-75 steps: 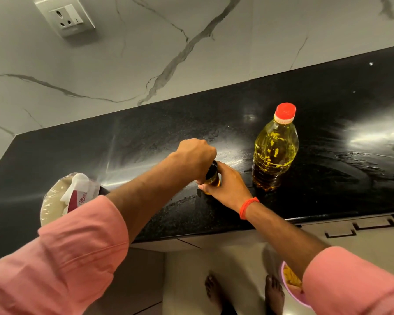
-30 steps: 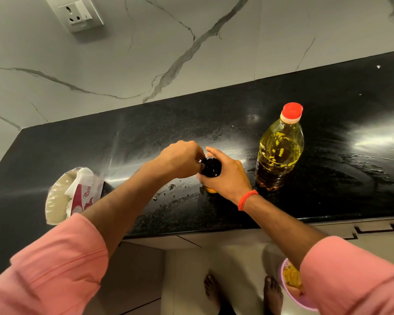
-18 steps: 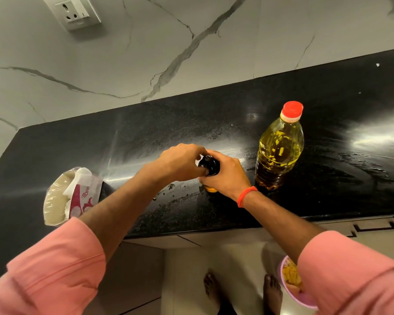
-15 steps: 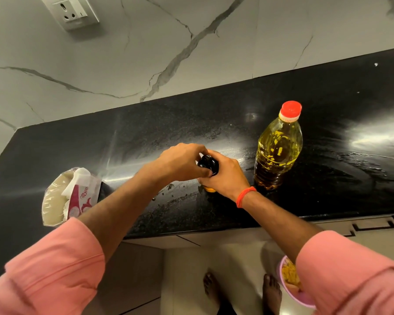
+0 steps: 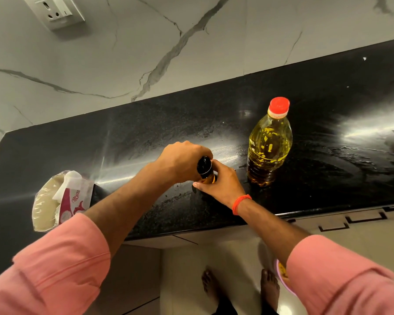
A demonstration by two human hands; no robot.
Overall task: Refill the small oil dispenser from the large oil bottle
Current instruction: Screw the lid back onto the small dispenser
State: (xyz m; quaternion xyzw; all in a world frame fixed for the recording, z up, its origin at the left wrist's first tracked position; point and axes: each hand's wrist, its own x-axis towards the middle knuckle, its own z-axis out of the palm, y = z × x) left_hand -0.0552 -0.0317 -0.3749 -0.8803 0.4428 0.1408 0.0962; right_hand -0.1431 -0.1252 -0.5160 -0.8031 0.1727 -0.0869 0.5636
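The small oil dispenser (image 5: 205,171) stands on the black counter (image 5: 146,133); only its black top and a strip of amber glass show between my hands. My left hand (image 5: 182,161) curls around the black top from the left. My right hand (image 5: 221,185) grips the dispenser's body from the right and front. The large oil bottle (image 5: 267,146), clear plastic with yellow oil and a red cap on, stands upright to the right of my hands, apart from them.
A plastic bag of white flat breads with a red and white label (image 5: 59,198) lies at the counter's left front edge. A wall socket (image 5: 55,11) sits on the marble wall. Drawer handles (image 5: 365,218) run below the counter. A pink bowl (image 5: 282,276) and bare feet are on the floor.
My left hand shifted from covering the top to beside it, then closed on the black top again. The dispenser and the large bottle stayed where they stand.
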